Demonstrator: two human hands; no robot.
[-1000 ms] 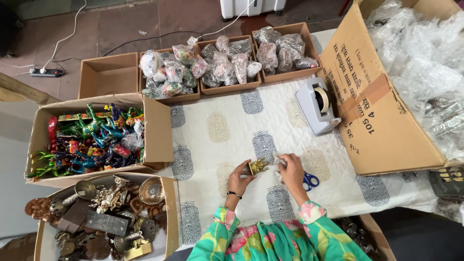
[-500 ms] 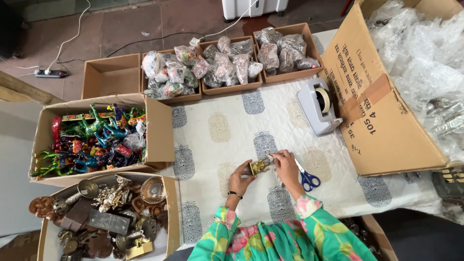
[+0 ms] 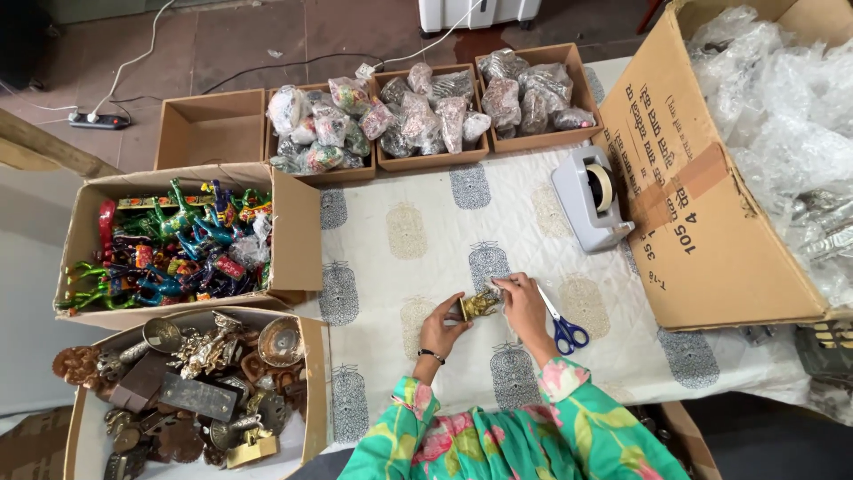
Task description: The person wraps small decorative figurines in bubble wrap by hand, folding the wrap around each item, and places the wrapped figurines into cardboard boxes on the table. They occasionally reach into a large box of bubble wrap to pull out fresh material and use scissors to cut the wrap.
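A small brass figurine (image 3: pixel 479 305) is held between both hands over a white patterned tablecloth (image 3: pixel 418 231). My left hand (image 3: pixel 442 327) grips its left end, and a dark bracelet circles that wrist. My right hand (image 3: pixel 524 307) holds the right end, with what looks like a bit of clear wrap at the fingertips. Blue-handled scissors (image 3: pixel 563 329) lie on the cloth just right of my right hand. Both sleeves are green with pink flowers.
A grey tape dispenser (image 3: pixel 591 197) stands at the right. A big carton (image 3: pixel 711 187) holds bubble wrap (image 3: pixel 782 116). Several small boxes of wrapped items (image 3: pixel 431 111) line the far edge. Cartons of colourful figurines (image 3: pixel 173 249) and brass pieces (image 3: pixel 204 382) sit left.
The hands and the figurine stay in nearly the same place on the cloth. The right fingers have shifted slightly along the figurine's right end.
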